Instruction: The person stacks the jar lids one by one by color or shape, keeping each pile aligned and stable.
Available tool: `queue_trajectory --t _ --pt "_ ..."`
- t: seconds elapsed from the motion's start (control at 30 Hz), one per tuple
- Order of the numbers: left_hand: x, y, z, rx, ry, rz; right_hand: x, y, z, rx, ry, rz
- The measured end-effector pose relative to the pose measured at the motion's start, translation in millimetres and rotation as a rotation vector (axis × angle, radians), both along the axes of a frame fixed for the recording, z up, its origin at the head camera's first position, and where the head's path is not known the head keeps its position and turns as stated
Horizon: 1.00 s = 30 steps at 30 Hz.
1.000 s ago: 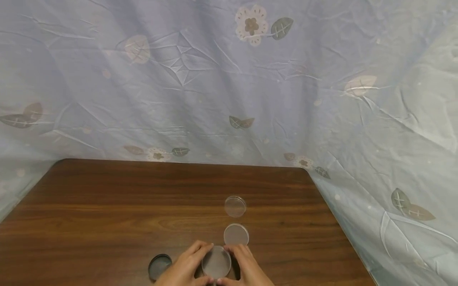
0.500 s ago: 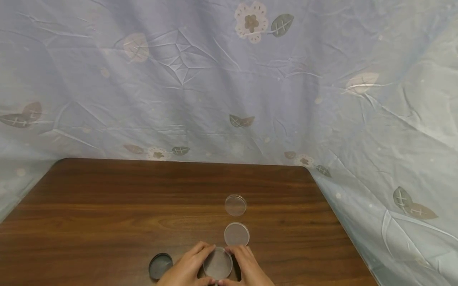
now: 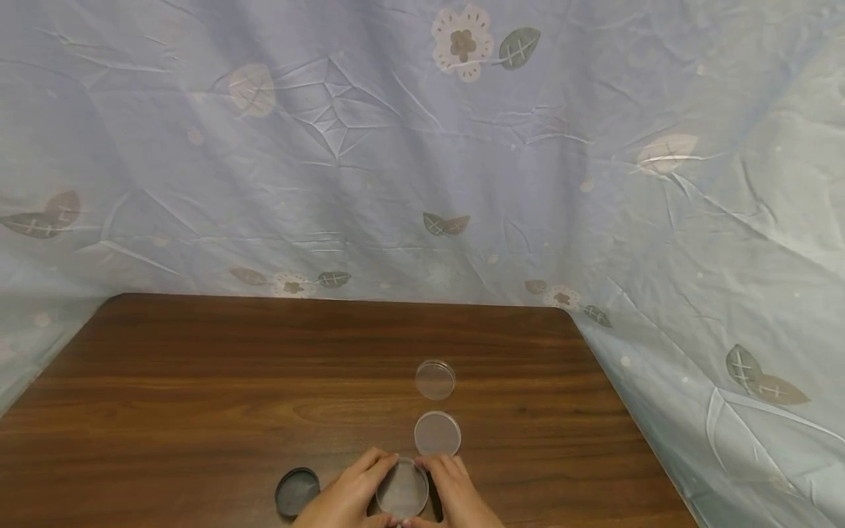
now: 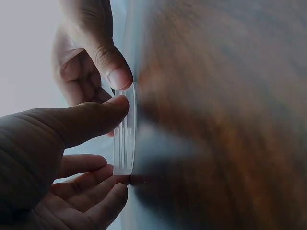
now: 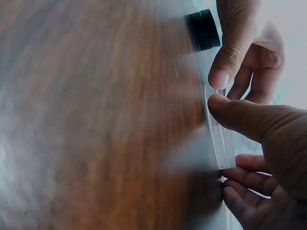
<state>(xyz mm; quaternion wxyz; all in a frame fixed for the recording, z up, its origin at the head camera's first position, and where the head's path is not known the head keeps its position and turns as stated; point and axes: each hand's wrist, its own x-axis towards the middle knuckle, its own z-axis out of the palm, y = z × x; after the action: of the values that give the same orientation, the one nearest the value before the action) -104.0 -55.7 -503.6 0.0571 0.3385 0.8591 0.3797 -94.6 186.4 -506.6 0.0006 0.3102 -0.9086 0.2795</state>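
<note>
Between both hands is a clear round petri dish, held flat close over the table near its front edge. On its left side the left hand grips the rim, thumb in front and fingers curled behind. The right hand grips the opposite side in the same way. Both thumb tips nearly meet at the near rim. Seen edge-on in the left wrist view, the dish shows stacked ridges along its side wall. It also appears edge-on, as a pale dish, in the right wrist view.
Left of the left hand stands a shallow black round container. Two clear round dishes, one nearer and one farther dish, lie in line beyond the hands. A floral curtain borders the brown wooden table.
The dish and both hands have shifted very slightly toward the person and to the right. Both grips stay the same, and the other things have not moved.
</note>
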Motion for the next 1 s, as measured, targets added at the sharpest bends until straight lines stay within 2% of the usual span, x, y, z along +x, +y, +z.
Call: queue_trajectory --t 0.13,0.2,0.23,0.33,0.4,0.63,0.87,1.0 --pt "0.1 1.0 -1.9 0.000 0.030 0.009 0.0 0.3 -0.9 0.003 0.017 -0.001" --pt "-0.8 0.9 -6.8 0.008 0.055 0.002 -0.1 0.6 -1.1 0.004 0.023 0.001" --pt "-2.5 0.7 -13.3 0.017 0.100 -0.007 -0.1 0.7 -1.1 0.002 0.024 0.003" --pt "-4.6 0.3 -24.2 0.034 0.167 -0.019 -0.1 0.7 -2.1 -0.003 0.041 0.012" --pt "-4.6 0.1 -26.1 0.033 0.176 -0.018 0.0 1.0 -3.8 -0.010 0.062 0.016" --pt "1.7 0.6 -6.9 -0.017 0.116 0.002 0.6 3.2 -9.1 -0.038 0.134 0.010" --pt "1.9 0.8 -2.4 -0.041 0.088 -0.005 0.9 3.6 -10.1 -0.051 0.126 0.011" --pt "2.3 0.6 -1.3 -0.034 0.059 -0.001 0.2 2.7 -10.8 -0.047 0.163 0.016"
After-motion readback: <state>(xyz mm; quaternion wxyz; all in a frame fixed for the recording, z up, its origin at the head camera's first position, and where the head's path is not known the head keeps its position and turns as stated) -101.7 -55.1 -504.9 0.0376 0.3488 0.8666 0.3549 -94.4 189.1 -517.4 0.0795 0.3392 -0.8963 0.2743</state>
